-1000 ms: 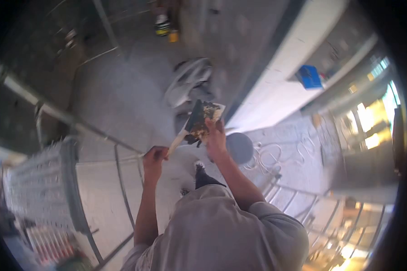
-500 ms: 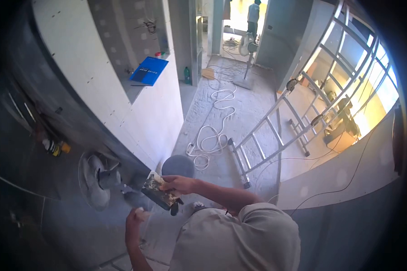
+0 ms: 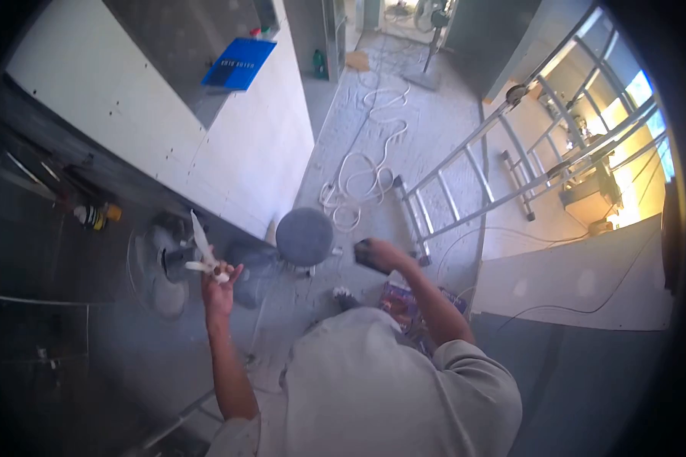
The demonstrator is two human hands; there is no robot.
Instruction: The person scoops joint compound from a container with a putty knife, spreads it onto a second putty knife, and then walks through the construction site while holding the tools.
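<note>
My left hand (image 3: 218, 289) is raised at the left, its fingers closed on white strips (image 3: 200, 242) that look like torn paper or tape. One long strip points upward from the fingers and a shorter one sticks out sideways. Out to the right, my right hand (image 3: 389, 257) grips a dark rectangular block (image 3: 371, 254), partly covered by the fingers. Between the two hands, a little higher in view, stands a round grey stool (image 3: 305, 238). A bag with purple print (image 3: 401, 303) lies below my right forearm, partly hidden by it.
A blue booklet (image 3: 240, 64) rests on the ledge of the white board wall (image 3: 259, 145). White cable (image 3: 358, 179) coils over the dusty floor. An aluminium ladder (image 3: 476, 171) leans across the right. A round dusty base (image 3: 164, 274) and a yellow-black item (image 3: 91, 216) are at the left.
My right hand has swung right with the dark block, away from my left hand. My left hand has risen, and longer white strips now show in it. The view has tilted downward.
</note>
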